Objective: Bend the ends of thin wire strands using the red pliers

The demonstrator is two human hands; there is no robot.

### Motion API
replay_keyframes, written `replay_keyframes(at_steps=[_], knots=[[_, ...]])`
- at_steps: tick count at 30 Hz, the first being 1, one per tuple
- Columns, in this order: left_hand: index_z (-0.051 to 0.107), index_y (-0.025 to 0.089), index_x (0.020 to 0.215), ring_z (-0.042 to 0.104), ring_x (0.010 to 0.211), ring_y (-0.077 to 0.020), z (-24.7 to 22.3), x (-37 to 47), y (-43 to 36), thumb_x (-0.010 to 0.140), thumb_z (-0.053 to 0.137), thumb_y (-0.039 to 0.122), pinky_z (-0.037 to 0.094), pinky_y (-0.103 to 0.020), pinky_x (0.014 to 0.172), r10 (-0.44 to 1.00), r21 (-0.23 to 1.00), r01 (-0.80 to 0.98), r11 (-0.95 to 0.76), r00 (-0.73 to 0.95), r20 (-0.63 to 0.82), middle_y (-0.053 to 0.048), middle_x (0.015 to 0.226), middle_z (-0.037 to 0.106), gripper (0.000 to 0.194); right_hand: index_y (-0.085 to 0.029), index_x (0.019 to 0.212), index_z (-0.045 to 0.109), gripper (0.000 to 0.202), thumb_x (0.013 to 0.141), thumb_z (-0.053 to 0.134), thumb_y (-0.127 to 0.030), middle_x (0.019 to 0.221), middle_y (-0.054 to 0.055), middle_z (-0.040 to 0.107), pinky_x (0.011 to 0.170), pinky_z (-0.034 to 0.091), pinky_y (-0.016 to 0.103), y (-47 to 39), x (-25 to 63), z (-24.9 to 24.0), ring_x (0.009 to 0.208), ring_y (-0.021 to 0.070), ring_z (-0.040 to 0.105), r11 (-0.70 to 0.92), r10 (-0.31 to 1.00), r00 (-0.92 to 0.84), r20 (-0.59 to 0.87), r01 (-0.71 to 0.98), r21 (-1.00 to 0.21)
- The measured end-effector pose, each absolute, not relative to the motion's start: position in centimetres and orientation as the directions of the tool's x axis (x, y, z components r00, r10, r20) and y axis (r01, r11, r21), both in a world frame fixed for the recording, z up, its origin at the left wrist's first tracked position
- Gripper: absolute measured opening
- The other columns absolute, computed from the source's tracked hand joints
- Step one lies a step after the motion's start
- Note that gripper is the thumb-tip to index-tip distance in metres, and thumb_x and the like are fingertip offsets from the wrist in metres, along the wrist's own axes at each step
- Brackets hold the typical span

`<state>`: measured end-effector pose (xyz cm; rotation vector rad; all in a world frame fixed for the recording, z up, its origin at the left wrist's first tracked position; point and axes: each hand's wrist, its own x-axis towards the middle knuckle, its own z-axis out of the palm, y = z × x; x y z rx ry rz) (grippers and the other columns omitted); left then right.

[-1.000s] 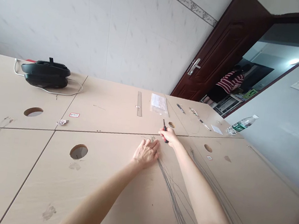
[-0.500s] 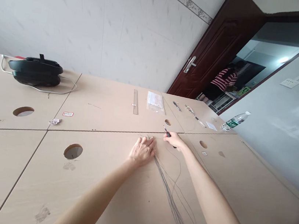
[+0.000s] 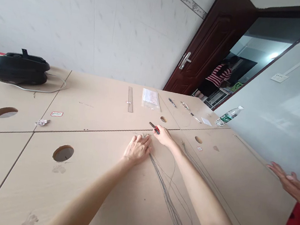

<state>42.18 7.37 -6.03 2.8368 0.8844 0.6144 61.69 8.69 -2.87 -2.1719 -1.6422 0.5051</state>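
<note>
My left hand [image 3: 137,148] holds a bundle of thin grey wires [image 3: 165,191] down against the table, its fingers bent over them. Small light-coloured wire ends [image 3: 146,135] poke out past the fingertips, while the long lengths trail toward the near edge. Part of the bundle is hidden under the palm. My right hand [image 3: 164,135] is closed around a slim dark tool [image 3: 153,126] with a red part; its exact kind I cannot make out. The tool is close above the wire ends, pointing up and left. Whether it touches them is unclear.
A ruler [image 3: 131,100], plastic packet [image 3: 151,99], pen [image 3: 172,102] and water bottle [image 3: 228,116] lie or stand farther back. At left sits a black case-like object [image 3: 19,70] with a white cable. Table holes include one [image 3: 63,153]. Another person's hand [image 3: 291,180] appears at right.
My right hand has moved left toward the wire ends, and the tool has turned to point up-left. The view has shifted right. Another person's hands have entered at the right.
</note>
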Motion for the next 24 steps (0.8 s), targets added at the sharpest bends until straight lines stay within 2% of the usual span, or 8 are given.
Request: replay_keyframes(at_steps=[7,24], knots=[[0.053,0.022,0.135,0.049,0.108,-0.0292,-5.95,42.18,7.32,0.098,0.039,0.033,0.038,-0.046,0.09,0.568,0.22,0.523,-0.823,0.75,0.339,-0.008,0.141,0.056,0.041,-0.017,0.122,0.06,0.03,0.096,0.059,-0.033,0.122,0.009,0.062,0.087,0.055,0.042,9.26,60.77,-2.73,0.102,0.0213,0.064,-0.189,0.982,0.161,-0.101,0.877,-0.442],[0.053,0.023,0.134,0.049,0.108,-0.0288,-6.01,42.24,7.32,0.098,0.039,0.032,0.037,-0.045,0.091,0.574,0.232,0.526,-0.819,0.744,0.342,-0.008,0.139,0.057,0.04,-0.017,0.122,0.06,0.031,0.096,0.059,-0.033,0.121,0.009,0.063,0.086,0.056,0.042,8.71,60.69,-3.19,0.101,0.0212,0.064,-0.143,0.989,0.113,-0.096,0.897,-0.417]])
